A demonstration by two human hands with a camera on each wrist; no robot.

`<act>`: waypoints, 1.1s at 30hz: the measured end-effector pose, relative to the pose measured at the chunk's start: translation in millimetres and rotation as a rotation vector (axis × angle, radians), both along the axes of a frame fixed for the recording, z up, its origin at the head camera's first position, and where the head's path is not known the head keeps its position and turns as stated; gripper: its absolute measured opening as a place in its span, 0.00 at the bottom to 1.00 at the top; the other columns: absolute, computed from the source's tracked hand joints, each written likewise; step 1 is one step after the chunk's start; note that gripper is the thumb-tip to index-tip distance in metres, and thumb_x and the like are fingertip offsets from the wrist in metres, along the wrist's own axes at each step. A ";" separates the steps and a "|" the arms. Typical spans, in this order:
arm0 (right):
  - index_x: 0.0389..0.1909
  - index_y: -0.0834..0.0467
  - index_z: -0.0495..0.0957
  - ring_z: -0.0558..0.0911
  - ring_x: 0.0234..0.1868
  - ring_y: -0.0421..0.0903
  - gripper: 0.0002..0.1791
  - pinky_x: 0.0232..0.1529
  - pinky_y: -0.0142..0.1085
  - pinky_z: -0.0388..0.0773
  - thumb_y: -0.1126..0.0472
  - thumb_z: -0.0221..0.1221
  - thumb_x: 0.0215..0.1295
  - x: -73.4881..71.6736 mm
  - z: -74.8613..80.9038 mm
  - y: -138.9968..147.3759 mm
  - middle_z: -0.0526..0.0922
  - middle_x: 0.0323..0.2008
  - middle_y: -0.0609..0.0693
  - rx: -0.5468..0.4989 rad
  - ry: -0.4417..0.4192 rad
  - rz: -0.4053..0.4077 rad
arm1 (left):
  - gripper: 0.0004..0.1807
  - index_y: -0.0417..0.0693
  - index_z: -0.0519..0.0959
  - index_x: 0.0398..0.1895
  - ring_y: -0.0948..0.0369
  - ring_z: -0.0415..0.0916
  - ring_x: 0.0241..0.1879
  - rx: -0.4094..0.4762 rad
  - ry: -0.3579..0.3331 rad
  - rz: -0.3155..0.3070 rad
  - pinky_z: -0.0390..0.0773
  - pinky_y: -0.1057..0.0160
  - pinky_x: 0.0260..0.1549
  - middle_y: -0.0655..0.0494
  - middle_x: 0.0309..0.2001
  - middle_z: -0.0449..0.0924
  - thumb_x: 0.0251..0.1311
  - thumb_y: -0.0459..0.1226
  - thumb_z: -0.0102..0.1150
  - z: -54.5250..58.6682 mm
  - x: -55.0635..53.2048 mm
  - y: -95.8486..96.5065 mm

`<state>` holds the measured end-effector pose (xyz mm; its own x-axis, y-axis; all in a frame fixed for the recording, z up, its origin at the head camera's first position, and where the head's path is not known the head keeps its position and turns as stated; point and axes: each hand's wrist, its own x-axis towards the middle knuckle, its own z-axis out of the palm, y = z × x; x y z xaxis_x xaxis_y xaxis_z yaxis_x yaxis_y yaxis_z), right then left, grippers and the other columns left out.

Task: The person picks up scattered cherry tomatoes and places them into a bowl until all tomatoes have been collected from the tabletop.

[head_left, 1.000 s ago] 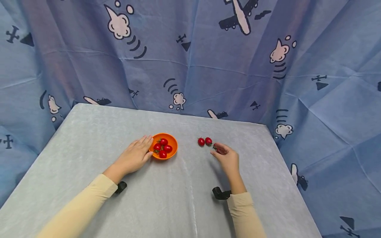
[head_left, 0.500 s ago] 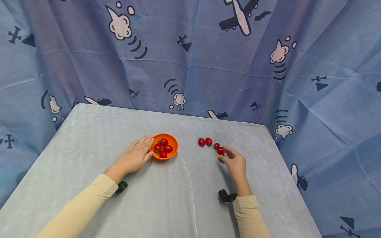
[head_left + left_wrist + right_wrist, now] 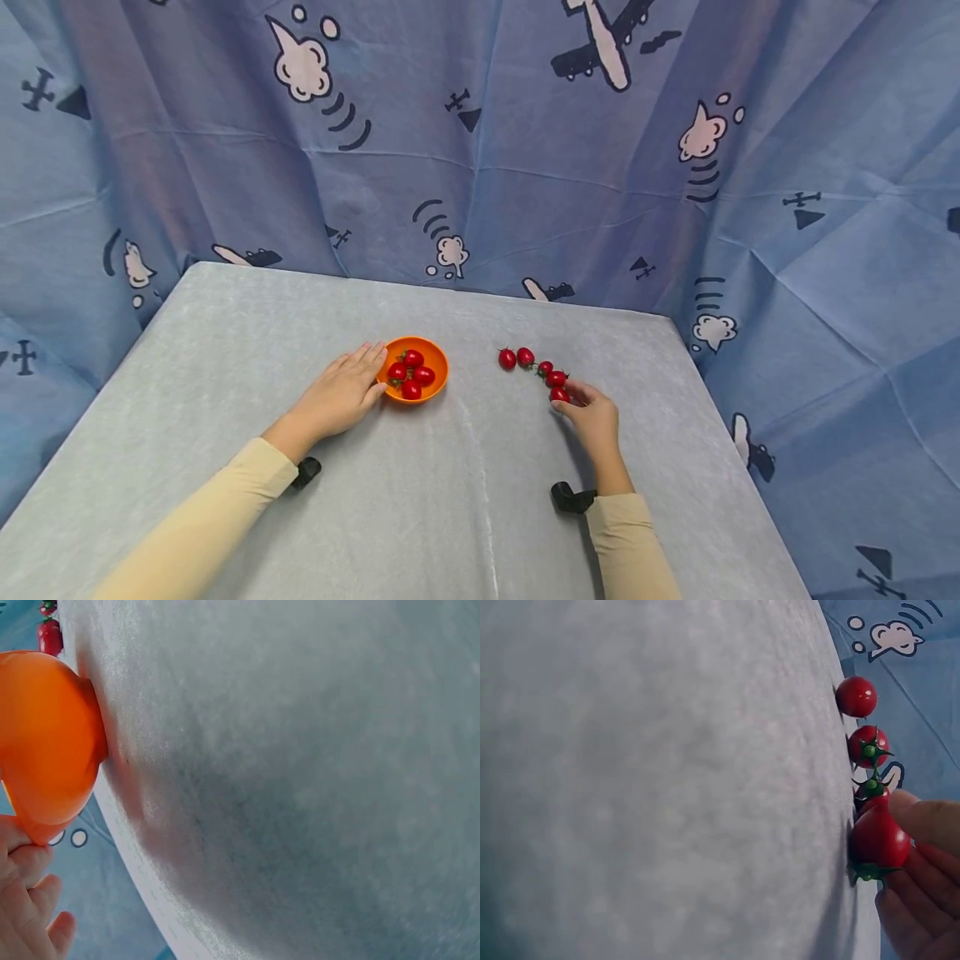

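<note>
An orange bowl [image 3: 444, 379] with several red cherry tomatoes [image 3: 411, 390] in it stands left of centre on the table. My left hand [image 3: 341, 392] rests against its left rim, fingers straight and together; the left wrist view shows the bowl's outer wall [image 3: 52, 735] with those fingers at its rim. To the right, more cherry tomatoes [image 3: 525, 357] lie in a curved row. My right hand [image 3: 596, 417] pinches the nearest tomato of that row [image 3: 877, 841] between thumb and fingers. Its green stalk end faces down in the right wrist view.
A pale grey cloth covers the table [image 3: 420, 517]. Behind and beside it hangs a blue curtain [image 3: 390, 167] printed with planes and clouds. A black camera mount [image 3: 572, 498] sits at the right wrist, another [image 3: 306, 472] at the left.
My right hand has moved right and closer to me, from a tomato farther up the row to the nearest one, uncovering the tomatoes behind. The left hand and bowl stay put.
</note>
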<state>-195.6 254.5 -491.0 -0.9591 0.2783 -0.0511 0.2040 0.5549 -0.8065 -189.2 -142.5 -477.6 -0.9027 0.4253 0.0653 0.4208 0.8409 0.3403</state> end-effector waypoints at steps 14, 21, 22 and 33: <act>0.50 0.60 0.79 0.79 0.51 0.51 0.21 0.50 0.45 0.77 0.60 0.66 0.53 -1.1 -4.8 -1.0 0.82 0.48 0.58 0.050 0.009 -0.023 | 0.32 0.41 0.53 0.71 0.50 0.44 0.72 0.004 0.001 0.000 0.48 0.48 0.69 0.49 0.73 0.49 0.69 0.48 0.40 -0.1 0.3 -0.9; 0.48 0.61 0.80 0.79 0.48 0.51 0.22 0.48 0.44 0.77 0.59 0.68 0.51 -3.3 -6.6 -2.5 0.82 0.45 0.59 0.091 0.023 -0.014 | 0.32 0.42 0.53 0.71 0.51 0.44 0.72 -0.003 -0.003 -0.002 0.48 0.48 0.69 0.49 0.73 0.48 0.69 0.48 0.40 -0.3 0.0 -0.6; 0.48 0.61 0.80 0.79 0.48 0.51 0.22 0.48 0.45 0.77 0.59 0.68 0.51 -3.3 -7.0 -2.8 0.83 0.45 0.59 0.095 0.023 -0.015 | 0.32 0.42 0.53 0.71 0.50 0.44 0.72 -0.004 0.000 -0.004 0.48 0.48 0.69 0.49 0.73 0.48 0.69 0.48 0.40 -0.4 0.1 -0.5; 0.49 0.59 0.80 0.79 0.52 0.50 0.21 0.48 0.43 0.78 0.58 0.67 0.53 -5.6 6.6 -25.1 0.80 0.50 0.58 0.000 0.026 -0.014 | 0.32 0.41 0.53 0.71 0.50 0.44 0.72 0.004 0.000 -0.001 0.48 0.48 0.69 0.48 0.73 0.49 0.69 0.48 0.40 0.6 0.3 -0.8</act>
<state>-201.1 229.4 -484.3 -0.9562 0.2915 -0.0259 0.1904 0.5525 -0.8114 -188.9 -143.3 -477.0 -0.9022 0.4262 0.0669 0.4218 0.8391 0.3434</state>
